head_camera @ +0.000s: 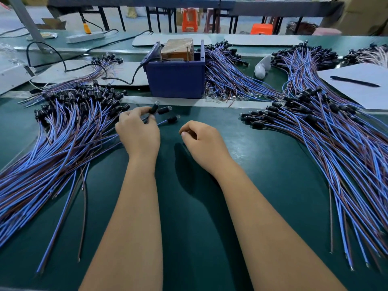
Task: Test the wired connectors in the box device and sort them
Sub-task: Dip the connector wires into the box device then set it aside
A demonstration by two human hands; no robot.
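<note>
Broadly, the green table carries two large supplies of wired connectors: the left pile and the right pile, well apart. Between them, at the far edge, stands the blue box device, its power lead trailing left. The left hand pinches one wired connector by its black body, beside the left pile; two loose connectors lie just beyond it. The right hand holds nothing, fingers loosely curled. Each unit is judged light, with limp leads that tangle easily; take hold at the rigid black body, not the wire.
</note>
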